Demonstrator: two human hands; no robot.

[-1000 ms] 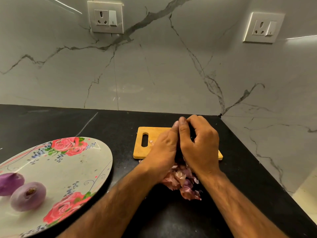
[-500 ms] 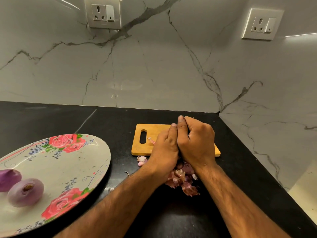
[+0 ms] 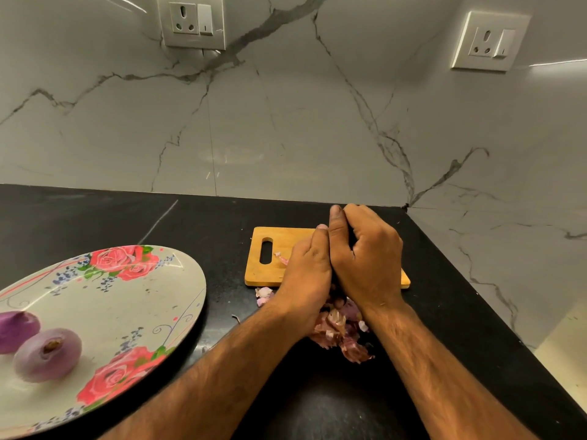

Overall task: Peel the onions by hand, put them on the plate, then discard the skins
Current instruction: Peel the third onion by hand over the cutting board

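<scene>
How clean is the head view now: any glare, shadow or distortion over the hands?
Head view: dim warm light, wide-angle bending at the edges; a faint glare patch on the marble wall; the left hand and right hand are sharp but pressed together, hiding whatever they hold.

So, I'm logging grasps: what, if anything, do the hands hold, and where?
Cannot tell: the left hand and right hand curl together, backs to camera, hiding anything between them.

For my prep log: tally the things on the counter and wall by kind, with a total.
Peeled onions: 2
Floral plate: 1
Wooden cutting board: 1
Onion-skin pile: 1
Wall sockets: 2
Total: 7
Anything inside the hands is hidden, uncounted.
</scene>
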